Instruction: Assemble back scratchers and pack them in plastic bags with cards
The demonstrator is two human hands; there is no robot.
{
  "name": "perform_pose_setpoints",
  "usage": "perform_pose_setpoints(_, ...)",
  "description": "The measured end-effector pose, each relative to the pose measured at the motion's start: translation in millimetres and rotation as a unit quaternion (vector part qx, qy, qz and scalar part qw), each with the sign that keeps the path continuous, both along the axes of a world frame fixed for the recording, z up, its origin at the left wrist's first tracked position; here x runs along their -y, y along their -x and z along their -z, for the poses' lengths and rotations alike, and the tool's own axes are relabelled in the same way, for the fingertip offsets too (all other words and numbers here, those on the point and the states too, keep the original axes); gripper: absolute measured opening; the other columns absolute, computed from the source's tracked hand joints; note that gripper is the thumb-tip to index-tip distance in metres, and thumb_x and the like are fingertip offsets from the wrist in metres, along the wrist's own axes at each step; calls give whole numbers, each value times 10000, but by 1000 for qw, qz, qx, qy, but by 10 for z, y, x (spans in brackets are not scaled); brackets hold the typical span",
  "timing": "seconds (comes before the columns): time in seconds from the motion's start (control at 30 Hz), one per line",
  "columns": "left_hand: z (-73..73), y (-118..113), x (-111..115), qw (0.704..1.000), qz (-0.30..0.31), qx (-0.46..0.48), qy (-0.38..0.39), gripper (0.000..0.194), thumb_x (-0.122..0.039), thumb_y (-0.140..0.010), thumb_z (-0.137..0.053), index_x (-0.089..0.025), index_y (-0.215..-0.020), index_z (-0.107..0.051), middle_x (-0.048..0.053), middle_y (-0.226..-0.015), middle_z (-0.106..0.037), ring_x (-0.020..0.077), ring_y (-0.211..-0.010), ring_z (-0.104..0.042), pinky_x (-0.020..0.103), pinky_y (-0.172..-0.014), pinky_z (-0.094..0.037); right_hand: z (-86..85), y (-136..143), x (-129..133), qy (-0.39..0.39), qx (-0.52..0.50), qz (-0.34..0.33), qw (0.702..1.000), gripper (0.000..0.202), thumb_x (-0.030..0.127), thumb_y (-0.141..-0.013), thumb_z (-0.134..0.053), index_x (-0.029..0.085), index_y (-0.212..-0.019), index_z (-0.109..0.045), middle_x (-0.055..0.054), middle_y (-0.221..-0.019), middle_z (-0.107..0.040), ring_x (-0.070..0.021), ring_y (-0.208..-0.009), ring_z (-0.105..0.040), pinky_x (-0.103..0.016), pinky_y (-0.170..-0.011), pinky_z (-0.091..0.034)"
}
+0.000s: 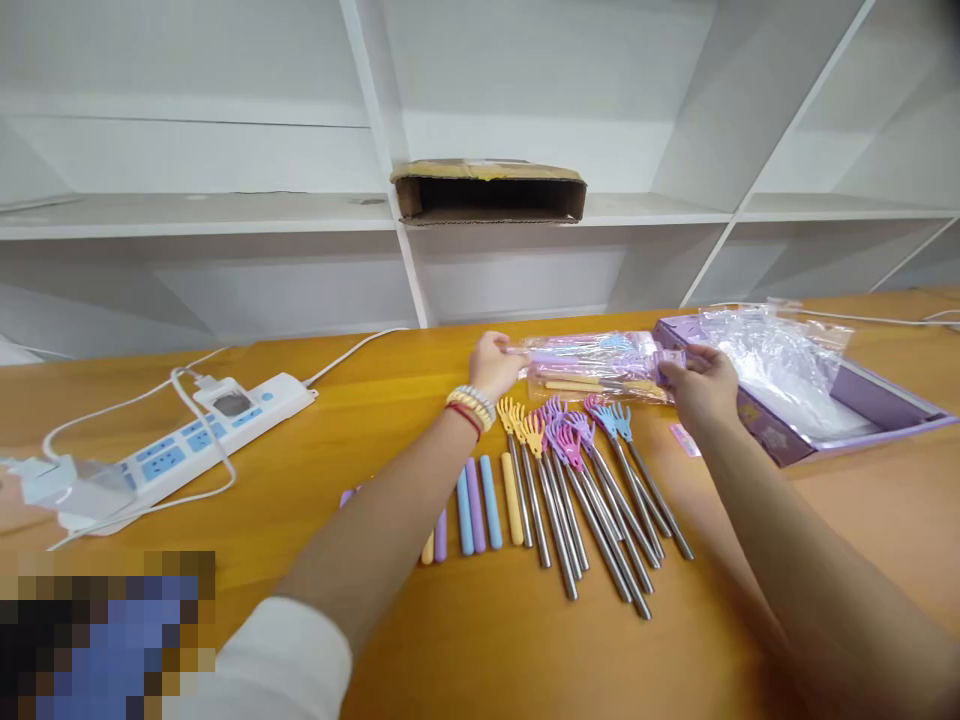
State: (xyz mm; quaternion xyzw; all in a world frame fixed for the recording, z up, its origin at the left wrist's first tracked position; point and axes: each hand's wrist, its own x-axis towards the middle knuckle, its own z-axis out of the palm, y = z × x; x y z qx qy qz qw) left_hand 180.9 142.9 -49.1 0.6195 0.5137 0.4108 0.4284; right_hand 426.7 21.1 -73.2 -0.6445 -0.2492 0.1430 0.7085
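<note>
At the back of the table, clear-bagged back scratchers lie in a pile. My left hand pinches the left end of one bagged back scratcher with a purple handle. At the other end, my right hand grips the purple printed top of the bag. Nearer to me lie several loose back scratcher rods, silver with yellow, purple, pink and blue claw heads pointing away. To their left is a row of loose handles in blue, purple and yellow, partly hidden by my left forearm.
A purple box full of clear plastic bags stands at the right. A small printed card lies beside it. On the left are a white power strip and cables. An open cardboard box rests on the white shelf.
</note>
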Motion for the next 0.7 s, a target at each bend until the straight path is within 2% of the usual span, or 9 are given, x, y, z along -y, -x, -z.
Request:
perform_pose_setpoints(0.17, -16, -470, -379, 984, 32, -170, -45, 435, -271, -630, -697, -141, -1021, -559, 111, -1021, -631, 205, -935, -592, 293, -787, -437, 79, -397, -324, 92, 105, 58, 988, 322, 181, -567, -668, 186, -867, -551, 18, -752, -544, -114, -551, -553, -270, -533, -491)
perform_pose_setpoints(0.27, 28, -593, -470, 977, 48, -203, -48, 326, -272, -641, -682, -122, -924, -617, 135, -994, -647, 230, -942, -598, 300, -772, -429, 75, -501, -409, 191, 219, 87, 953, 213, 255, -620, -645, 172, -812, -606, -24, -747, -587, -162, -633, -567, -328, -653, -486)
perform_pose_setpoints(0.37, 119, -638, -513, 966, 70, -242, -50, 202, -256, -663, -652, -109, -803, -658, 148, -880, -672, 248, -874, -622, 312, -722, -429, 74, -512, -459, 232, 284, 93, 926, 207, 302, -666, -621, 171, -826, -629, -54, -766, -623, -208, -735, -580, -363, -746, -459)
perform_pose_setpoints(0.47, 224, -636, -506, 953, 88, -281, -71, 165, -224, -689, -619, -122, -802, -683, 143, -854, -683, 252, -881, -623, 319, -736, -429, 111, -501, -499, 262, 336, 64, 902, 215, 300, -713, -578, 166, -876, -624, -73, -818, -633, -217, -771, -585, -375, -764, -450)
perform_pose_setpoints(0.57, 298, -592, -428, 938, 102, -312, -111, 193, -216, -736, -578, -149, -872, -698, 137, -919, -681, 250, -958, -599, 336, -831, -414, 167, -495, -512, 283, 400, 10, 872, 178, 244, -724, -560, 163, -868, -625, -96, -885, -624, -224, -849, -574, -378, -821, -431)
perform_pose_setpoints(0.7, 306, -505, -253, 918, 104, -337, -180, 337, -258, -837, -473, -160, -1119, -629, 177, -1178, -573, 287, -1155, -474, 425, -963, -331, 192, -445, -453, 297, 440, -22, 847, 139, 245, -761, -535, 154, -770, -641, -148, -1051, -575, -282, -1037, -489, -430, -920, -355)
